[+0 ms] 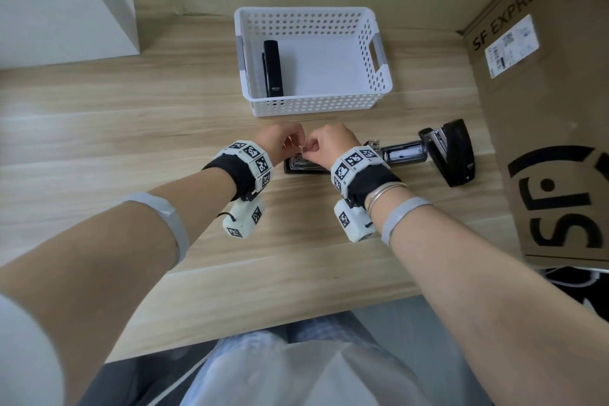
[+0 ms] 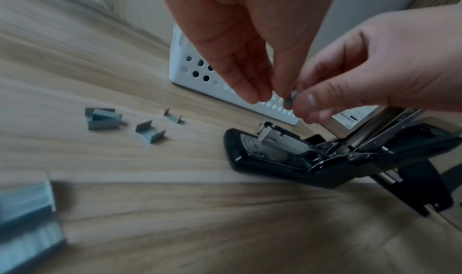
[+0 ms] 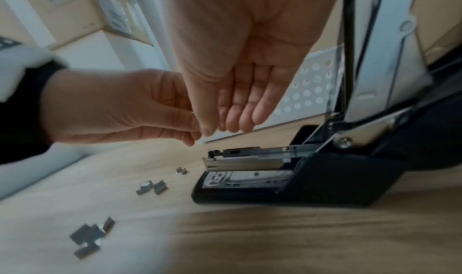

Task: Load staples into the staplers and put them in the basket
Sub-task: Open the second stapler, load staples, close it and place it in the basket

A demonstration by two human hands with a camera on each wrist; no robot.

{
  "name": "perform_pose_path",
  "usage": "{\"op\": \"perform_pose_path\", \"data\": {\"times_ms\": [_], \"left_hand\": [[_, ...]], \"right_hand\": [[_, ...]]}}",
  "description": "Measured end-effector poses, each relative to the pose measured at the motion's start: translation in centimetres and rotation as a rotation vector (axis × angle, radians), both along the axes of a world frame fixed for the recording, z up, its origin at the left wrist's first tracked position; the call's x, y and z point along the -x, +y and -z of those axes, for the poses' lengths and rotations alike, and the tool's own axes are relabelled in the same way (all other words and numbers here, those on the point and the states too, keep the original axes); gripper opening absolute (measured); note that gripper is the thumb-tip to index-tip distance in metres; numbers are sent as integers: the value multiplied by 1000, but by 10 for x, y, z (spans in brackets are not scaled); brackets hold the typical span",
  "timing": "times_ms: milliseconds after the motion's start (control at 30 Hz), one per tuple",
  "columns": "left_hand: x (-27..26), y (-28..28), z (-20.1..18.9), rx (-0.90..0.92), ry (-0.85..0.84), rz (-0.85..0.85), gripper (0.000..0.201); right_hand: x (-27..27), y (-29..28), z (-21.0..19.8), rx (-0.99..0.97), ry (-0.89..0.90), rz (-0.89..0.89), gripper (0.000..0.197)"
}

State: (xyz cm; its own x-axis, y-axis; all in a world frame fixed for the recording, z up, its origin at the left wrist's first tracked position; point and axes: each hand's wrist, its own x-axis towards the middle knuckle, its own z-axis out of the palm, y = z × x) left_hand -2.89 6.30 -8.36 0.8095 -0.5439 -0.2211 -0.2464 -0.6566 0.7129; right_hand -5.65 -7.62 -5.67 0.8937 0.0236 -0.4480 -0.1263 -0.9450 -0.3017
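Note:
Both hands meet above the front end of an open black stapler (image 1: 403, 155) that lies flat on the table, its magazine (image 3: 240, 159) exposed. My left hand (image 2: 270, 94) and right hand (image 2: 303, 108) together pinch a small grey staple strip (image 2: 290, 100) between their fingertips. In the head view the left hand (image 1: 290, 142) and right hand (image 1: 313, 148) touch just in front of the white basket (image 1: 313, 105). A closed black stapler (image 1: 273, 67) lies inside it, by the left wall. The strip is hidden in the right wrist view.
Loose staple pieces (image 2: 102, 118) (image 2: 150, 135) lie on the wood table left of the stapler, with a bigger staple block (image 2: 25, 219) nearer me. A large cardboard box (image 1: 543, 109) stands at the right. A white box (image 1: 66, 0) sits at the back left.

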Motion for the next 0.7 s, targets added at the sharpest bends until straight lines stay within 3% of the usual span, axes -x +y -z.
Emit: {"op": "perform_pose_path", "data": {"times_ms": [133,367,700], "left_hand": [[2,0,7,-80,84,26,19],[4,-3,9,-142,111,20,21],[2,0,11,-148,124,14,22]], "right_hand": [[2,-4,5,151,75,-95,17],[2,0,11,201,73,-153,23],[-9,1,17,123,163,-37,23]]}}
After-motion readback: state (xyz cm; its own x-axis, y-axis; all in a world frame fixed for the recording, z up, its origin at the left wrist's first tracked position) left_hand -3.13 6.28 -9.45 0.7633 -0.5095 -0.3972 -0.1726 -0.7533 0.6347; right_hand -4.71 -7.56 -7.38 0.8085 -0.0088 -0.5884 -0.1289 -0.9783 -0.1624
